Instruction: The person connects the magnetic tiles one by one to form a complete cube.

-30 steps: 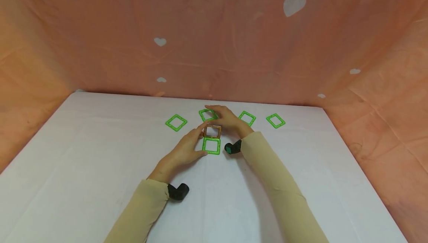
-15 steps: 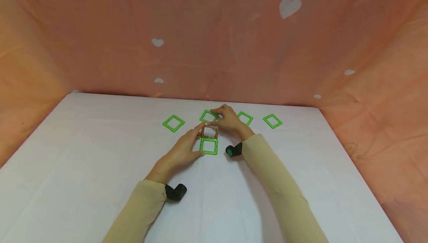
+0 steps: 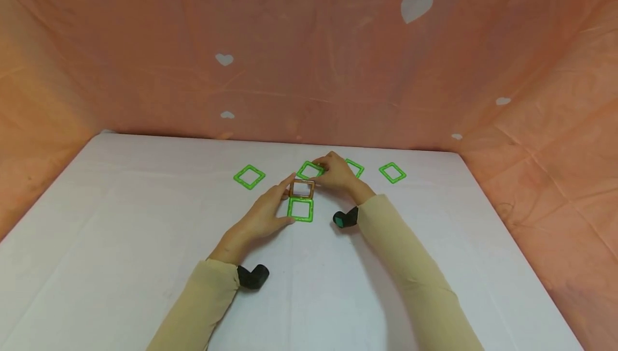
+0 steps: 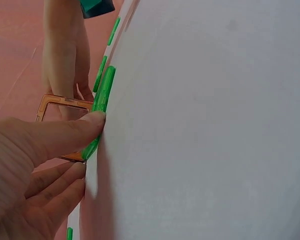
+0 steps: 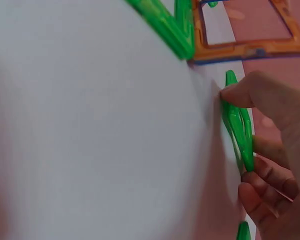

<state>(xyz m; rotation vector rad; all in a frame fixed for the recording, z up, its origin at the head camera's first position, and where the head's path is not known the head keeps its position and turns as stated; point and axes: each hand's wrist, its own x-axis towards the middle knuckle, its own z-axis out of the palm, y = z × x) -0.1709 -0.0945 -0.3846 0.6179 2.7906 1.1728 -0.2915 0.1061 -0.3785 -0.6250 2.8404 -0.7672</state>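
Note:
A green square magnetic tile frame [image 3: 311,210] lies on the table, and an orange tile frame [image 3: 312,189] stands upright along its far edge. My left hand [image 3: 263,213] holds this pair from the left side: in the left wrist view its thumb presses the green tile [image 4: 105,87] and its fingers are behind, near the orange tile [image 4: 67,98]. Just beyond, my right hand [image 3: 336,174] pinches another green tile [image 3: 304,167] between thumb and fingers. In the right wrist view this pinched tile [image 5: 235,120] is tilted edge-on, apart from the orange frame [image 5: 240,51].
More green tiles lie farther back: one to the left [image 3: 258,181], one partly behind the right hand [image 3: 360,172] and one to the right [image 3: 386,176]. A white cloth [image 3: 145,233] covers the table. An orange curtain [image 3: 309,88] with pale hearts hangs behind it.
My right hand has drawn its green tile slightly right and closer to the orange frame. The left hand and its tiles have stayed nearly still; the view has shifted a little.

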